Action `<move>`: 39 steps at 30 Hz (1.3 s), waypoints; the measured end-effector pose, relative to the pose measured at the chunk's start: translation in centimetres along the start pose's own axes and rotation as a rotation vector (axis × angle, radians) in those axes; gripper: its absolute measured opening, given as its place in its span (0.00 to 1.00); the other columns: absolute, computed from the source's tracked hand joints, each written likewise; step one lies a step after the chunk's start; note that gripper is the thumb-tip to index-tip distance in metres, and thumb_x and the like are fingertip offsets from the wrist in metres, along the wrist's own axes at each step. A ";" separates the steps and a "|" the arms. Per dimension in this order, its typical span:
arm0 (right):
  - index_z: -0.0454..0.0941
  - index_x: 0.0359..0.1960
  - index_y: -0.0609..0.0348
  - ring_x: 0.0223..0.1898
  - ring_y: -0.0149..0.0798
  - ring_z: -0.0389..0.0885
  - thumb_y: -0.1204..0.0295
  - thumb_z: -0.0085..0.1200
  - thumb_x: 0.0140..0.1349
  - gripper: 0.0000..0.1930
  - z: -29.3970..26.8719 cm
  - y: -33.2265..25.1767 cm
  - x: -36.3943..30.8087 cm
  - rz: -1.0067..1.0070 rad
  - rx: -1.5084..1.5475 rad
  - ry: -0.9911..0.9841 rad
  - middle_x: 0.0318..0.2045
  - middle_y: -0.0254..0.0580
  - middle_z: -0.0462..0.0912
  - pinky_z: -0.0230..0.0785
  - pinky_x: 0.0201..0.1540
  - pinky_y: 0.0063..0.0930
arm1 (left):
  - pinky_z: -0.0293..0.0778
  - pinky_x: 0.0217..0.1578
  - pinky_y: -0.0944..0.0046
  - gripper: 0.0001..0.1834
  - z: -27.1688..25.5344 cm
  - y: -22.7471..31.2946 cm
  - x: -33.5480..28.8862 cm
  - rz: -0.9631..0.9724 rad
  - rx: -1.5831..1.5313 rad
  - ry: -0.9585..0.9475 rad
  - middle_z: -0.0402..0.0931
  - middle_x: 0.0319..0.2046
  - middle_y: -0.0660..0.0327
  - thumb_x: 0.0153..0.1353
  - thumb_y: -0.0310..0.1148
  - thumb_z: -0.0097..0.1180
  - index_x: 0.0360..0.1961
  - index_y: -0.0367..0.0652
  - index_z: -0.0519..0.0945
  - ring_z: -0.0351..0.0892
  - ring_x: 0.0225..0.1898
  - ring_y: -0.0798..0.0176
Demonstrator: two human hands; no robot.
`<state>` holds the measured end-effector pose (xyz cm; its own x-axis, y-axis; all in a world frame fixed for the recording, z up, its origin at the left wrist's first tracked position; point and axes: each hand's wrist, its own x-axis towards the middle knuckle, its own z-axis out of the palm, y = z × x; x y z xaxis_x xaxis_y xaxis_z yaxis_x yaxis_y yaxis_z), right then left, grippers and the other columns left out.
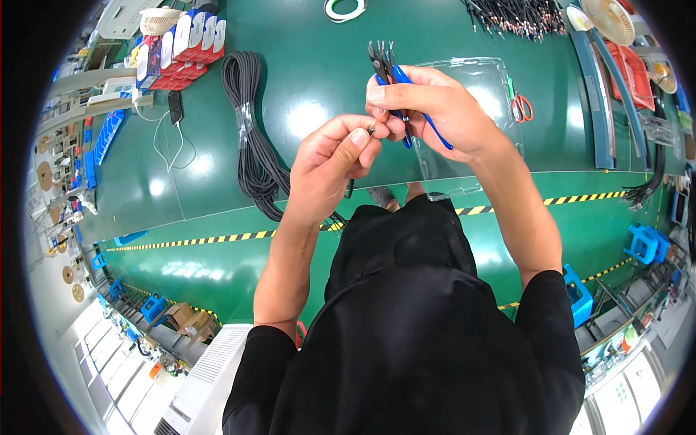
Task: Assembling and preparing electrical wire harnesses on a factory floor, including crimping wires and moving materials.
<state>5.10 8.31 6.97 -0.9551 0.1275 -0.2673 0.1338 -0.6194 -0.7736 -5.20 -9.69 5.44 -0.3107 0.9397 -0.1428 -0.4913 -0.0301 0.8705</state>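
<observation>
My left hand (333, 156) is closed in a pinch on the end of a thin black cable (349, 190), whose short lower part shows below the palm. Blue-handled cutting pliers (438, 134) rest in my right hand (435, 101), their dark jaws pointing away from me. The right thumb and fingertips meet the left fingertips at the cable's tip; the fine wires there are mostly hidden. Just past the jaws, several thin wire ends (390, 49) stick up. To the left of my left hand lies a large tied coil of black cable (250, 130).
A clear plastic tray (471, 65) lies under my right hand, with red-handled scissors (523, 109) beside it. Many cut cables (518, 18) are piled at the far right. Far left stand red-and-white boxes (192, 43) near a black adapter (175, 107). A tape roll (344, 14) lies at the back.
</observation>
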 end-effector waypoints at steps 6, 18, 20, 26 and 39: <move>0.78 0.36 0.62 0.25 0.24 0.73 0.69 0.59 0.66 0.08 -0.1 0.7 -0.5 -0.061 0.102 0.094 0.27 0.34 0.79 0.66 0.30 0.21 | 0.54 0.25 0.73 0.14 0.3 -0.4 0.5 0.028 -0.033 0.011 0.71 0.28 0.66 0.75 0.32 0.47 0.56 0.37 0.74 0.58 0.25 0.76; 0.78 0.39 0.61 0.27 0.23 0.72 0.72 0.58 0.66 0.06 -2.0 3.3 -0.8 -0.061 0.155 0.129 0.26 0.30 0.77 0.66 0.30 0.21 | 0.61 0.30 0.73 0.15 1.2 -1.2 2.1 0.002 -0.135 -0.056 0.78 0.35 0.58 0.74 0.29 0.49 0.58 0.36 0.75 0.66 0.29 0.73; 0.77 0.40 0.61 0.28 0.23 0.73 0.73 0.57 0.66 0.05 -2.5 3.5 -1.0 -0.133 -0.060 0.211 0.27 0.30 0.77 0.66 0.31 0.21 | 0.63 0.31 0.73 0.14 0.5 -1.8 2.3 -0.030 -0.104 -0.062 0.80 0.36 0.58 0.73 0.29 0.50 0.56 0.35 0.77 0.67 0.30 0.74; 0.77 0.43 0.63 0.36 0.25 0.79 0.80 0.58 0.59 0.10 -3.5 0.7 -5.0 -0.394 -0.583 0.300 0.39 0.36 0.81 0.73 0.44 0.23 | 0.64 0.31 0.75 0.14 2.1 -2.1 3.7 -0.070 0.164 0.002 0.82 0.35 0.63 0.71 0.28 0.54 0.55 0.36 0.78 0.69 0.30 0.77; 0.76 0.40 0.62 0.28 0.45 0.79 0.75 0.61 0.56 0.11 -6.9 1.8 -6.0 -0.531 -0.987 0.404 0.29 0.46 0.80 0.73 0.35 0.34 | 0.70 0.33 0.74 0.13 4.6 -4.2 7.0 -0.163 0.454 0.029 0.83 0.35 0.61 0.70 0.25 0.54 0.54 0.33 0.77 0.76 0.34 0.76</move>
<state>12.86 11.80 3.16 -0.8239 0.5319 0.1956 0.0608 0.4261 -0.9026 -1.57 -1.39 2.91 -0.2853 0.9096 -0.3020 -0.1327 0.2746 0.9524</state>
